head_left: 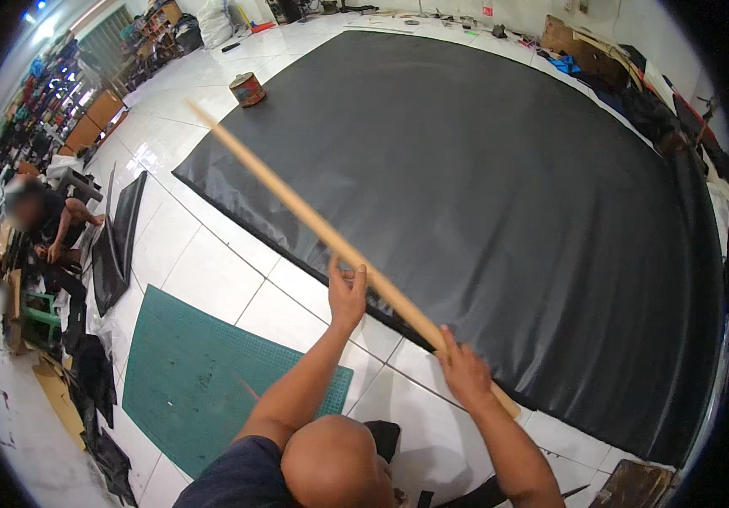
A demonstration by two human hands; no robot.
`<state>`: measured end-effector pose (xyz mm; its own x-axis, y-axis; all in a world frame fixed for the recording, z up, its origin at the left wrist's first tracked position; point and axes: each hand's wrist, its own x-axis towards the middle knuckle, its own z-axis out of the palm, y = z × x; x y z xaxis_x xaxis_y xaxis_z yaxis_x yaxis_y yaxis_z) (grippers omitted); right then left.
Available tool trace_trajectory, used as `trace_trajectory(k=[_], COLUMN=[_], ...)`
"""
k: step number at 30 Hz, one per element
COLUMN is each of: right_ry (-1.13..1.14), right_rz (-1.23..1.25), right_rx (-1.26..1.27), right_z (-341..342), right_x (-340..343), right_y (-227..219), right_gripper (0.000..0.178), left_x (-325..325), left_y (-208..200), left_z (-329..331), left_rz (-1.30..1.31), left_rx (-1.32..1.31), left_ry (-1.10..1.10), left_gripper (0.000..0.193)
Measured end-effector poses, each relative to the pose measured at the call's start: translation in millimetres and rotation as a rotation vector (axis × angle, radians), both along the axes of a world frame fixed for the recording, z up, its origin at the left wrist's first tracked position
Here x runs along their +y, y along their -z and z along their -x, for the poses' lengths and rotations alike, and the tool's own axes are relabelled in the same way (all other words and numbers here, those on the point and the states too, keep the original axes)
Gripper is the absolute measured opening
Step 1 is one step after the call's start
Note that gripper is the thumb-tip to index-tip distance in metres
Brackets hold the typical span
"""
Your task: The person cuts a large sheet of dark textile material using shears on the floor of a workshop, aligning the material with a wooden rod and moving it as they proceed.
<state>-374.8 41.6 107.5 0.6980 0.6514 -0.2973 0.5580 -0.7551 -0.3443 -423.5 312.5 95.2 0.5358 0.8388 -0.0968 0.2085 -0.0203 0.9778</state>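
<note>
Head view, looking down: both hands are on a long pale wooden stick [339, 245], straight as a measuring rod, running from the lower right up toward the upper left. The left hand [347, 292] meets it partway along, fingers curled loosely at its near side, though whether they close right round it I cannot tell from this angle. The right hand [464, 372] is lower down, near the close end, fingers wrapped over the wood in a firm hold. The stick hangs above the near edge of a large black sheet of smooth material [500, 203] spread flat on the white tiled floor [204, 271]; its far tip looks blurred, so it may be in motion.

Judging by this, the step in hand is bringing the rod to the sheet's edge, as for measuring or marking. The next move calls for lowering it flat and lining it up with that edge, both hands steady.

Off to the left lies a green cutting mat [187, 372]. A round rust-coloured tin [248, 89] stands by the sheet's far corner. Another person [43, 220] sits at the far left among black scraps.
</note>
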Motion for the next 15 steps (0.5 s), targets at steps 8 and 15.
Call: trace_trajectory(k=[8,15], right_ry=[-0.072,-0.337], right_rz=[0.061,0.133], right_rx=[-0.026,-0.017], right_z=[-44,-13], right_x=[-54,-21], right_y=[22,9], right_gripper=[0.057,0.056], left_x=[32,53], left_y=[81,93], left_z=[56,82], left_rz=[-0.538,-0.443], left_rx=[0.296,0.372], left_ry=[-0.28,-0.378], left_gripper=[0.037,0.034])
